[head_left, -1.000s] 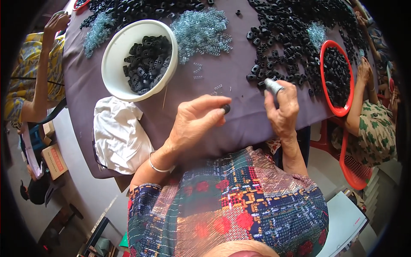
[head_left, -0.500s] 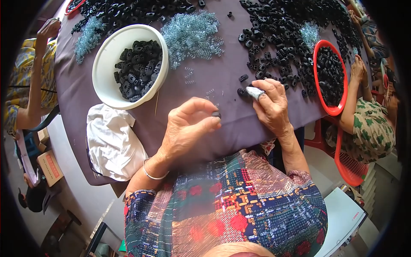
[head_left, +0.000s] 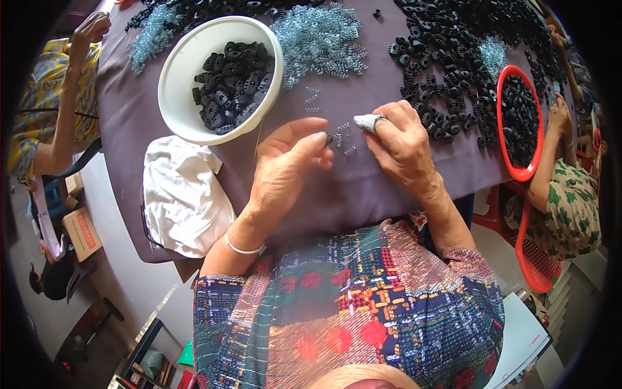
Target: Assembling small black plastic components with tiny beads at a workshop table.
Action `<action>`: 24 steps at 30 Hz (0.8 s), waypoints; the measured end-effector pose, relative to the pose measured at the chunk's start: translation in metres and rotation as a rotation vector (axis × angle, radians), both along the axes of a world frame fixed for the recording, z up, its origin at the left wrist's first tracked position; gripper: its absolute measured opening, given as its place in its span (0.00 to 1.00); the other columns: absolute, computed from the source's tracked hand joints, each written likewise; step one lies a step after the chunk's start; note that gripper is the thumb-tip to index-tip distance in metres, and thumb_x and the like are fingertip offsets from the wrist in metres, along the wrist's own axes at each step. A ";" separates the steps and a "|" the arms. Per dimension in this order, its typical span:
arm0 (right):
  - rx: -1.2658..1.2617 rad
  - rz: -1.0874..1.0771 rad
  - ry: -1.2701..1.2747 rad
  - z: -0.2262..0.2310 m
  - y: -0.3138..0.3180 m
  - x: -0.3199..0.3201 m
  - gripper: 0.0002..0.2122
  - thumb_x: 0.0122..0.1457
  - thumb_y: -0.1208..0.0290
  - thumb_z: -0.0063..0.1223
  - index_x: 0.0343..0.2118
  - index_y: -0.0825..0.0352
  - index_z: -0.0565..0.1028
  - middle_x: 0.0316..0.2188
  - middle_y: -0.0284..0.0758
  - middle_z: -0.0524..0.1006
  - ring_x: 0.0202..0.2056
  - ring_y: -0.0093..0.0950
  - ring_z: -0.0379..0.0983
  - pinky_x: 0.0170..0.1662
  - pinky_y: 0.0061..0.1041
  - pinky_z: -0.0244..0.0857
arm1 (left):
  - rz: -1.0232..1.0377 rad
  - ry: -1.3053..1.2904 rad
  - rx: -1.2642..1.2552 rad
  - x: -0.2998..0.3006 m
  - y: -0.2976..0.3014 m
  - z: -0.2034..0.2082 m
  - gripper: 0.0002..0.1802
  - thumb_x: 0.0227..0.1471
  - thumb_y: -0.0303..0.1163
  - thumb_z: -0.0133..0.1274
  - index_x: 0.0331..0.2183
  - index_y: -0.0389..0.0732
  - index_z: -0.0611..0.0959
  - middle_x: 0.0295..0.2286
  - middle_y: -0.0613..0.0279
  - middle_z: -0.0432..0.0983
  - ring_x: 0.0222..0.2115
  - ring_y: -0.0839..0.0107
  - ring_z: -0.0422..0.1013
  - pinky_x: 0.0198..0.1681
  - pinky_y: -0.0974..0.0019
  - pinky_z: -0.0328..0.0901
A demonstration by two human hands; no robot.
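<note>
My left hand (head_left: 288,165) pinches a small black plastic piece (head_left: 328,138), like part of a cord lock, between thumb and fingertips. To its right, my right hand (head_left: 407,149) is closed, thumb against fingers; whatever it holds is hidden. A pale grey-white cover (head_left: 369,122) wraps one of its fingertips. Several loose metal springs (head_left: 343,137) lie on the cloth between the hands. Farther off sits a heap of springs (head_left: 317,42). Many black plastic pieces (head_left: 447,84) spread beyond my right hand. A white bowl (head_left: 170,107), beyond my left hand, contains more such pieces.
A crumpled white cloth (head_left: 184,194) lies at the left edge of the purple tablecloth (head_left: 123,162). On the right, a red-rimmed basket (head_left: 537,123) contains black pieces. People sit at both sides, one with a raised arm (head_left: 68,107). A red chair (head_left: 528,259) stands at right.
My right hand has moved left, away from the loose black pieces and closer to my left hand. My left hand still pinches its piece, its fingers now turned farther up. The view has shifted slightly.
</note>
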State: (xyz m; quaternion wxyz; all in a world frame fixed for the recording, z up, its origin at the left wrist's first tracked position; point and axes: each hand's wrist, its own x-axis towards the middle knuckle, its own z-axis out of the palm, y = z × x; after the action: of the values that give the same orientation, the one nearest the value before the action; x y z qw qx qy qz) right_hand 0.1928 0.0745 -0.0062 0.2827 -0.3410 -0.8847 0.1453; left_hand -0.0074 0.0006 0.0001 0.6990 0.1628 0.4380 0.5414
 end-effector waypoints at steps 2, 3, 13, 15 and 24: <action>0.001 0.025 0.000 -0.002 0.005 -0.007 0.08 0.43 0.80 0.61 0.28 0.70 0.76 0.30 0.36 0.73 0.32 0.36 0.68 0.36 0.33 0.63 | 0.015 -0.008 0.002 0.000 0.000 0.000 0.14 0.53 0.26 0.56 0.42 0.32 0.77 0.31 0.60 0.76 0.30 0.73 0.73 0.34 0.70 0.69; 0.021 0.042 -0.033 -0.003 0.007 -0.011 0.07 0.44 0.79 0.61 0.27 0.69 0.75 0.30 0.36 0.73 0.32 0.35 0.68 0.36 0.33 0.62 | 0.028 -0.017 0.004 0.001 0.000 0.000 0.14 0.53 0.26 0.56 0.41 0.32 0.77 0.31 0.60 0.76 0.30 0.73 0.74 0.34 0.70 0.69; 0.154 0.009 -0.008 0.016 0.000 -0.009 0.07 0.41 0.78 0.61 0.24 0.67 0.74 0.27 0.33 0.73 0.31 0.32 0.69 0.37 0.33 0.59 | -0.032 0.203 0.096 0.006 -0.002 -0.004 0.11 0.53 0.26 0.57 0.39 0.33 0.78 0.32 0.61 0.78 0.31 0.75 0.75 0.33 0.73 0.69; 0.193 0.020 0.017 0.026 -0.003 -0.010 0.07 0.40 0.76 0.61 0.23 0.66 0.73 0.26 0.32 0.72 0.29 0.31 0.68 0.37 0.33 0.57 | -0.028 0.225 0.102 0.007 -0.004 -0.002 0.11 0.52 0.25 0.57 0.39 0.33 0.78 0.32 0.61 0.78 0.31 0.75 0.75 0.34 0.74 0.69; 0.199 0.022 -0.120 0.040 -0.013 -0.010 0.09 0.39 0.80 0.61 0.25 0.68 0.73 0.27 0.34 0.73 0.30 0.33 0.69 0.41 0.35 0.58 | -0.055 0.291 0.151 0.012 -0.005 0.000 0.11 0.50 0.23 0.59 0.38 0.34 0.79 0.33 0.63 0.78 0.33 0.78 0.74 0.35 0.75 0.70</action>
State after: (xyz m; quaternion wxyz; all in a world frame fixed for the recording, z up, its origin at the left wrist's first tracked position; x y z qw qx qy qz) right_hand 0.1825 0.0611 0.0339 0.2603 -0.3097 -0.9137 0.0392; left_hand 0.0050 -0.0049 -0.0003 0.6286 0.3035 0.4882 0.5238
